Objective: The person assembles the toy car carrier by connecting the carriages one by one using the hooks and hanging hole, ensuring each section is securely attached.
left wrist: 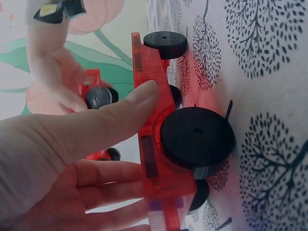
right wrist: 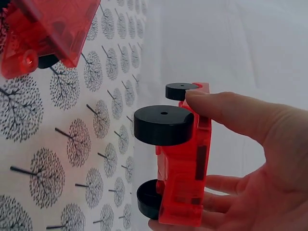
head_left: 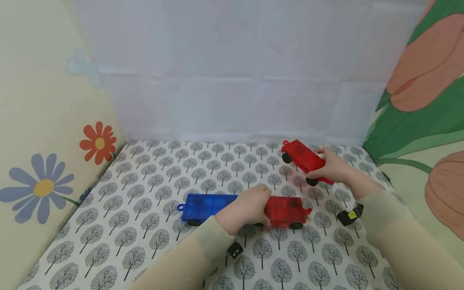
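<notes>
My left hand [head_left: 250, 205] grips a translucent red toy car [head_left: 284, 211] from above, thumb on its near side close to a black wheel [left wrist: 197, 137]. The red car stands on the tree-print cloth, in line with a blue toy car [head_left: 206, 205] to its left; my hand hides where the two meet. My right hand [head_left: 335, 165] holds a second red toy car [head_left: 302, 155] tilted in the air, behind and to the right of the first. In the right wrist view the thumb lies on one side of this held car [right wrist: 185, 178] and the fingers are behind it.
Cloth with printed trees [head_left: 141, 225] covers the tabletop. A white sheet [head_left: 232, 80] hangs at the back. Flower-painted panels [head_left: 40, 121] flank both sides. Black devices [head_left: 351, 215] are strapped at both wrists.
</notes>
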The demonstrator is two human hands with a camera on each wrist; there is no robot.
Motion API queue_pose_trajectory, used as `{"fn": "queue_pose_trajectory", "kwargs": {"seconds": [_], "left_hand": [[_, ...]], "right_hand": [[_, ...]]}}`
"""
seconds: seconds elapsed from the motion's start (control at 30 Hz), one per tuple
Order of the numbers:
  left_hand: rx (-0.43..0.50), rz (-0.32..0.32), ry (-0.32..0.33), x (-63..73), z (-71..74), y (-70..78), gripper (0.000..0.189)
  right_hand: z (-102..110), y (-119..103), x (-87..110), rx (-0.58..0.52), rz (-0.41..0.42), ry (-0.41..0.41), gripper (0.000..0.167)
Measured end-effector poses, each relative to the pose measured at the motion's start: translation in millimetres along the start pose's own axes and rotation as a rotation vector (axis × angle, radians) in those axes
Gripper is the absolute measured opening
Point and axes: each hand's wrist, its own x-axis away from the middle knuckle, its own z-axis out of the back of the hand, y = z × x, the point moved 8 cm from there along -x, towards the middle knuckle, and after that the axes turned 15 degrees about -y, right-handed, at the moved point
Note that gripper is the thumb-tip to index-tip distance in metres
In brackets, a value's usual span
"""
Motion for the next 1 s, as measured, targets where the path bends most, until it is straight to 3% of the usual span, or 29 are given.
{"fn": "queue_pose_trajectory", "kwargs": {"seconds": [0.5,0.77,1.0], "left_hand": [[0.013,0.006,0.004,2.0,1.2,-0.3,0.072],[0.013,0.006,0.007,4.5,1.2,0.9,0.071],[-0.005,-0.003,0.011,3.3,1.3,0.9,0.072]], "right_hand": [[14,40,53.8,-0.03,0.065,-0.011,0.094],[5,61,82.3,-0.058,0.114,-0.052,0.091],[-6,79,92.8,-0.069,0.112,-0.091,0.09]]}}
